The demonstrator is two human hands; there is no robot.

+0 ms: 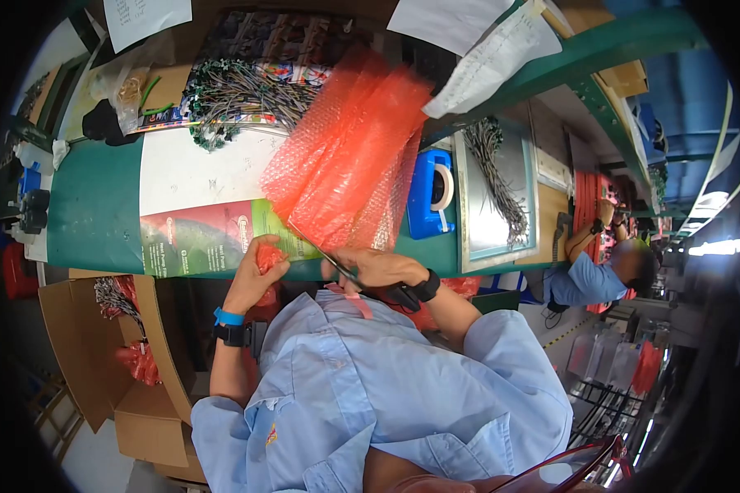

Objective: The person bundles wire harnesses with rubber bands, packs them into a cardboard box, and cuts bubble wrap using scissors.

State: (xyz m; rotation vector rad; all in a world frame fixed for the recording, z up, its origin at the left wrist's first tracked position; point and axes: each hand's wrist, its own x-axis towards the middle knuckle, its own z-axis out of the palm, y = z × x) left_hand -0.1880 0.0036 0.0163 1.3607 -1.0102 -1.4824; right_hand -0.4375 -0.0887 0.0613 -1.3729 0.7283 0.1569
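Observation:
A large sheet of red bubble wrap lies over the bench and hangs at its front edge. My left hand, with a blue band and a black watch, is closed on a bunched piece of the red wrap. Beside it on the right, my right hand has its fingers wrapped round a long, thin, dark tool like scissors. The tool's tip points up-left against the lower edge of the wrap. Its handle is partly hidden by the hand.
A blue tape dispenser stands right of the wrap, beside a framed tray holding wires. Bundled cables lie at the back. An open cardboard box is at lower left. A co-worker is at far right.

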